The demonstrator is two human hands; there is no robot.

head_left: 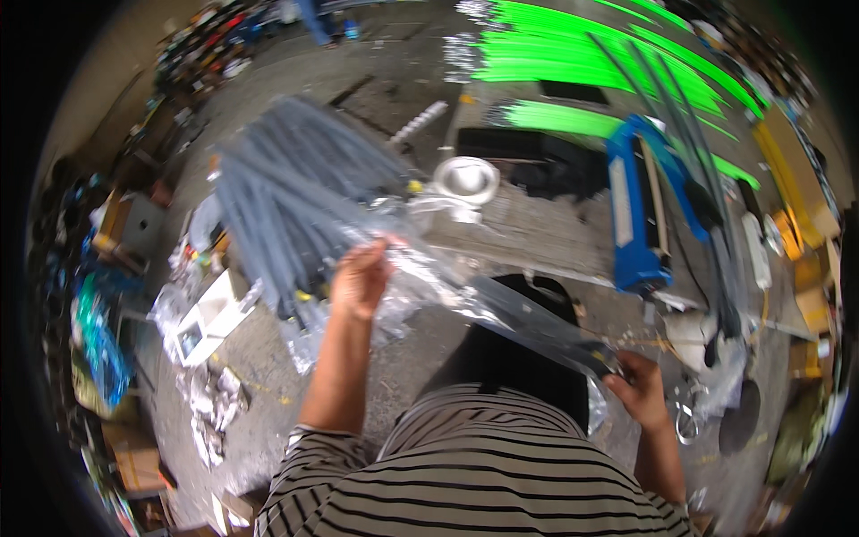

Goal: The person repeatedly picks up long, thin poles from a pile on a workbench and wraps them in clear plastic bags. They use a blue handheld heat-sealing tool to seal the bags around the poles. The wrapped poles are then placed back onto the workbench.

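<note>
- Looking down past our striped shirt [483, 465], we lose part of the floor behind it; motion blurs the clear plastic sleeve [528, 327], and we cannot make out where its far end stops against the strips beyond.
- Its long axis slants across our lap, from upper left down to lower right, with something dark grey showing through.
- Our right hand [640, 389] is closed on the sleeve's lower right end, thumb and fingers pinching it.
- Our left hand [361, 277] has its fingers curled against the sleeve's upper left part; blur keeps us from telling whether they grip.
- Beyond that hand we see a fanned heap of grey strips [295, 179], its edges smeared.
- Past the sleeve, to its right, stands a blue device [631, 224].
- Farthest, bright green strips [582, 54] run off the top edge.
</note>
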